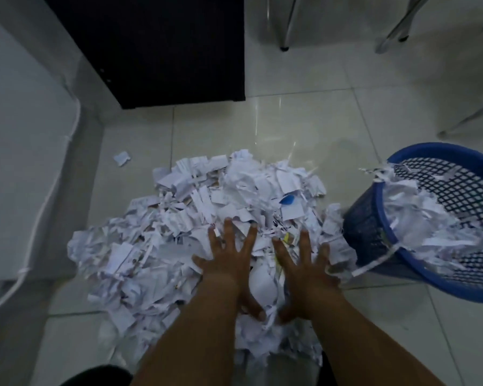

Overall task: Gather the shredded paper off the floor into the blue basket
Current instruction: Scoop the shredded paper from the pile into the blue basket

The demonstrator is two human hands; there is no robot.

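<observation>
From the head view, the left hand [229, 260] and right hand [304, 270] lie flat on the shredded paper [179, 232] heaped on the floor [290, 121], fingers spread straight, neither grip closed on anything; the blue basket [360, 235] leans just right of the heap, part-filled. Likely trouble: thin, crumpled strips are light and loose, so a slack scoop would shed them; the lattice-walled plastic basket could tip on glossy tile.

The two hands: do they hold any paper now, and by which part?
Nothing is held. The left hand and right hand lie flat, fingers spread, on the shredded paper.
</observation>
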